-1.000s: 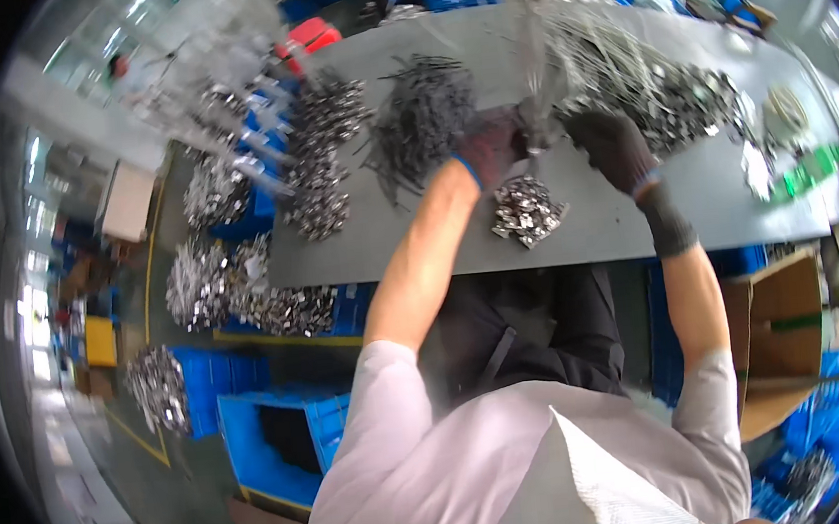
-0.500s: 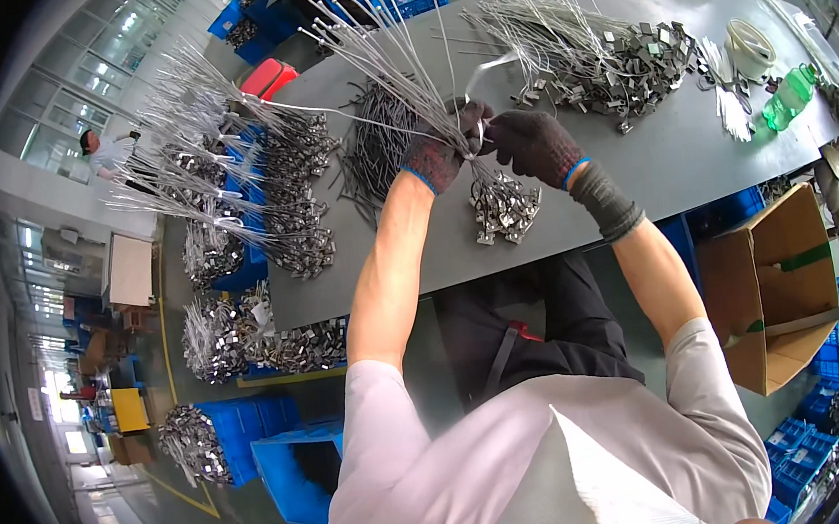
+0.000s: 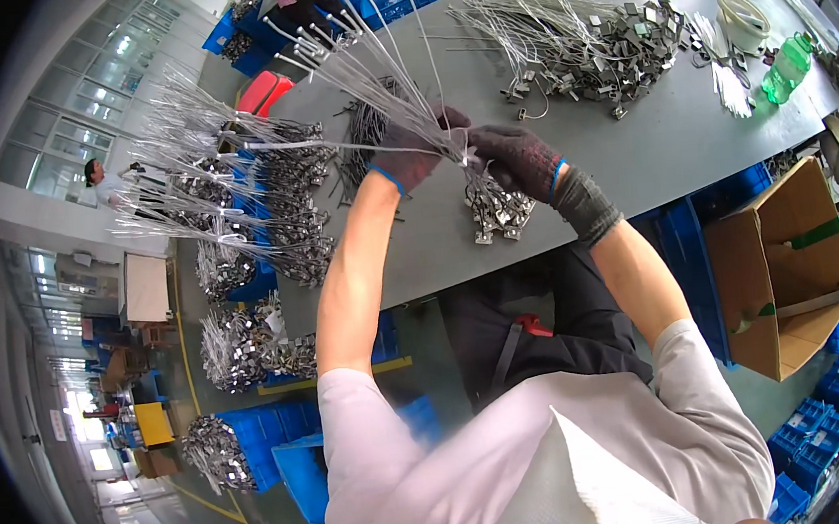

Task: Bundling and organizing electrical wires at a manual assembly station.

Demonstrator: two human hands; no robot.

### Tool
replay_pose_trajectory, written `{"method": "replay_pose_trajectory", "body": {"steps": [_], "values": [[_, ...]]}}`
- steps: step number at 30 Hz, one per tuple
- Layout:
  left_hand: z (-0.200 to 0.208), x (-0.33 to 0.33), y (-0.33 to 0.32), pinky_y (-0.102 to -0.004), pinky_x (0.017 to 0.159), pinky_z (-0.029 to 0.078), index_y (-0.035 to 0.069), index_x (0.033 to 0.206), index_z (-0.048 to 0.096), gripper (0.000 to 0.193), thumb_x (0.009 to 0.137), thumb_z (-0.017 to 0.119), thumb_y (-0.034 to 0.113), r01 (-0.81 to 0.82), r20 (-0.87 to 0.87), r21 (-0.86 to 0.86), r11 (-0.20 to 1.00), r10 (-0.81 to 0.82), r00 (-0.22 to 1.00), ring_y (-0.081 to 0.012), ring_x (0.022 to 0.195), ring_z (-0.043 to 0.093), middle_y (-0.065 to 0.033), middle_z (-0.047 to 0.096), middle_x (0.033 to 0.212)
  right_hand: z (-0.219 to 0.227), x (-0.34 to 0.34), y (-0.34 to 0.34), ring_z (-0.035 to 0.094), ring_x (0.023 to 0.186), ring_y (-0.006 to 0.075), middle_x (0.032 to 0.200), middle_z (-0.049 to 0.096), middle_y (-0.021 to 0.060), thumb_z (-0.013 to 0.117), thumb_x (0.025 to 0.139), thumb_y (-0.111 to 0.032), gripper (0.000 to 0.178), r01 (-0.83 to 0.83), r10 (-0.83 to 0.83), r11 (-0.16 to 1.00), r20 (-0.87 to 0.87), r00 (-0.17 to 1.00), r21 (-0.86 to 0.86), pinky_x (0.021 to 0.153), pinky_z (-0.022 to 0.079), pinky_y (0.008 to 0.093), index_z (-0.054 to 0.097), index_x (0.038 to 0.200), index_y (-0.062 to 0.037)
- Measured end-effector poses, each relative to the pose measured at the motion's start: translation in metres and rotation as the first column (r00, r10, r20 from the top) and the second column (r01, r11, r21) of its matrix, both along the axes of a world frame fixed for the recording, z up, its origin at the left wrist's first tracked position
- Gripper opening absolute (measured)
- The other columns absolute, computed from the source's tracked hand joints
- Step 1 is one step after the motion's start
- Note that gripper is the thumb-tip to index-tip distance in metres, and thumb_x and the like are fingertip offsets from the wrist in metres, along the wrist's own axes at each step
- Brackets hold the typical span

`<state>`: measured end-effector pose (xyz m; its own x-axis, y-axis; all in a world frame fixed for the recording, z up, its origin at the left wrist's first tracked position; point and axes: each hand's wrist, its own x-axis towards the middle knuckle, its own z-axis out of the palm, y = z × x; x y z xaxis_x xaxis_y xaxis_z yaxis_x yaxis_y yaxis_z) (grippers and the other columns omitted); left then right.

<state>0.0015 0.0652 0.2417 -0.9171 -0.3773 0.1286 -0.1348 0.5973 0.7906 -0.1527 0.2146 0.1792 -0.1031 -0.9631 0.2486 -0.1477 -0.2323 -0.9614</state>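
Grey steel wire runs through everything here. Both hands wear dark knit gloves, and they meet over the near half of a long grey table (image 3: 631, 174). The left hand (image 3: 417, 152) has its fingers curled tight around the waist of a bundle of thin wire cables (image 3: 373, 71), whose loose ends fan up and away to the far left like stiff bristles. Gripping at the narrow point seems meant to keep the strands together while their weight hangs below. The right hand (image 3: 520, 158) is closed on the same bundle just beside the left, fingers pinched at the gathering point.

Under the two hands, the cluster of small metal end fittings (image 3: 497, 213) dangles, touching or nearly touching the tabletop; they look blocky, dull silver and hard-edged.

Farther away on the table lies a loose heap of the same cables and fittings (image 3: 589, 37), tangled and flat. At the far right sit a green plastic bottle (image 3: 787, 65) and a coil of pale strap (image 3: 743, 16). To the left, finished bundles (image 3: 236, 218) spread in shiny sprays over blue plastic crates (image 3: 256, 446). An open brown cardboard box (image 3: 789, 270) stands on the right, near the table's edge.
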Motion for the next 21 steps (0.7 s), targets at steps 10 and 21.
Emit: {"method": "replay_pose_trajectory", "body": {"steps": [10, 21], "values": [[-0.030, 0.006, 0.005, -0.0399, 0.069, 0.054, 0.003, 0.089, 0.072, 0.026, 0.089, 0.069, 0.028, -0.156, -0.086, -0.873, 0.463, 0.169, 0.982, -0.0253, 0.080, 0.071, -0.0141, 0.073, 0.085, -0.001, 0.004, -0.015, 0.058, 0.058, 0.0130, 0.072, 0.064, 0.0019, 0.061, 0.096, -0.025, 0.021, 0.066, -0.117, 0.987, 0.373, 0.921, 0.147, 0.051, 0.045, 0.0286, 0.069, 0.098, -0.0057], [-0.052, 0.017, 0.013, -0.0392, 0.081, 0.056, 0.006, 0.080, 0.065, 0.049, 0.097, 0.064, 0.052, 0.006, -0.181, 0.946, 0.325, 0.513, 0.839, -0.0174, 0.070, 0.061, -0.0047, 0.063, 0.075, -0.026, -0.021, -0.003, 0.066, 0.079, 0.0278, 0.082, 0.068, 0.0141, 0.063, 0.087, -0.019, 0.018, 0.402, -0.408, 0.910, -0.378, 0.831, -0.100, 0.075, 0.053, 0.0378, 0.069, 0.094, -0.0029]]}}
